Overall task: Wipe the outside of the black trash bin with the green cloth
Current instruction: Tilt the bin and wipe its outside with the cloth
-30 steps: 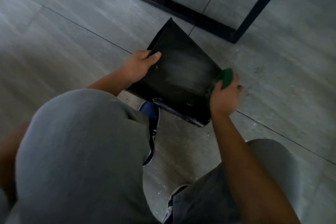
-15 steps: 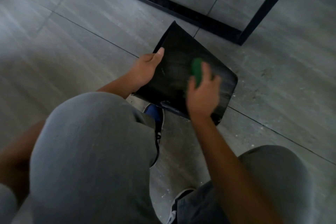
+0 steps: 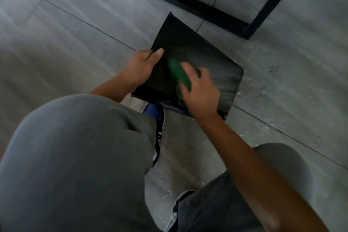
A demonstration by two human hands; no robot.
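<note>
The black trash bin (image 3: 212, 58) lies tilted over the grey floor in front of my knees, one flat dusty side facing up. My left hand (image 3: 142, 67) grips its left edge, thumb on the top face. My right hand (image 3: 199, 90) presses the green cloth (image 3: 178, 72) against the middle-left of that face; the cloth shows past my fingers as a green strip. The bin's near edge is partly hidden by my right hand and wrist.
My grey-trousered knees (image 3: 79, 156) fill the lower view, with a blue shoe (image 3: 154, 112) under the bin's near edge. A black metal frame bar (image 3: 188, 3) and a leg (image 3: 271, 3) stand on the tiled floor (image 3: 66, 34) just beyond the bin.
My right hand has carried the green cloth from the bin's right edge leftward across its upper face toward my left hand. My left hand keeps its grip on the left edge.
</note>
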